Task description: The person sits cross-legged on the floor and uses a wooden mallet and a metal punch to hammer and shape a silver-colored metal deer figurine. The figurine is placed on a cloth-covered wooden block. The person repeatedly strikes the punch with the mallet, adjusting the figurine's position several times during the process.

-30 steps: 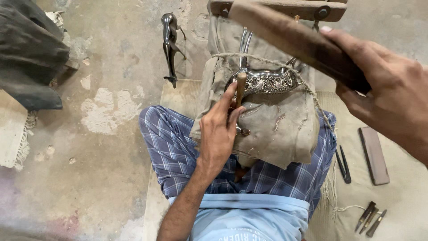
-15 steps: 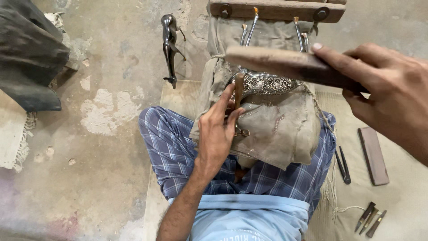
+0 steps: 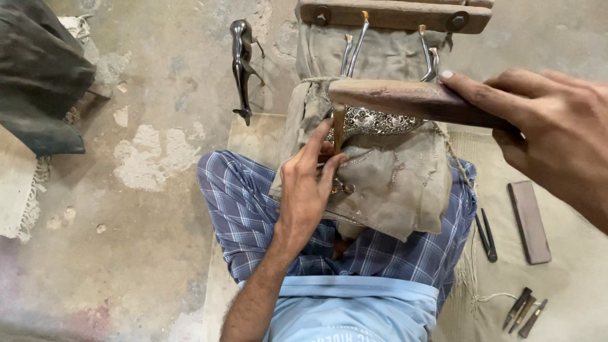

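Chisel pinched in left hand

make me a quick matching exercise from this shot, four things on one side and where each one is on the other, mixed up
Things:
1. wooden mallet
2. dark metal figurine
3. flat brown stone
4. punch

Places:
A. on the mat by the person's right knee
B. in the left hand, tip on the engraved metal piece
C. in the right hand
D. on the bare floor

Pairs: 1-C, 2-D, 3-A, 4-B
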